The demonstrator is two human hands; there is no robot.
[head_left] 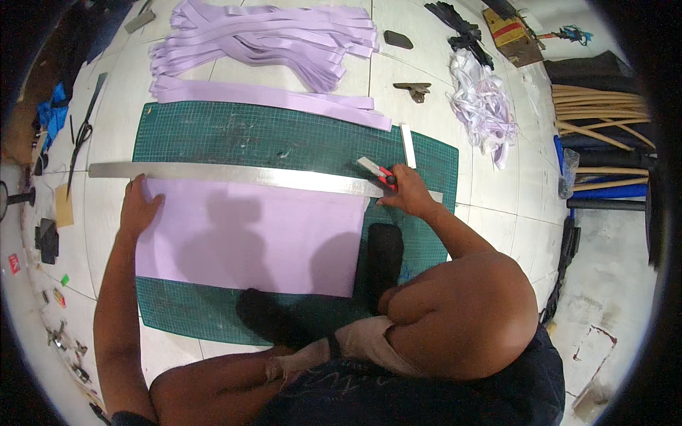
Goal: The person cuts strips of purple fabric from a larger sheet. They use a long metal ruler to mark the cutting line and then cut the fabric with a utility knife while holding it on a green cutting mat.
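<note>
A lilac fabric piece (249, 241) lies flat on a green cutting mat (234, 124). Along its far edge runs a long metal ruler (270, 175). My left hand (140, 207) rests at the fabric's far left corner, fingertips at the ruler and thumb spread on the fabric. Near the ruler's right end, my right hand (410, 193) is closed around a red and black utility knife (380, 174), its pale end pointing far left. The lower fingers touch down by the ruler and the fabric's far right corner. Shadows fall across the fabric.
Beyond the mat lie piled lilac strips (263, 35). A white bar (407, 145) sits on the mat's right side. White scraps (483, 99) and black scraps (458, 28) lie far right. At left are scissors (82, 135); at right, stacked rolls (600, 106). My feet stand on the mat.
</note>
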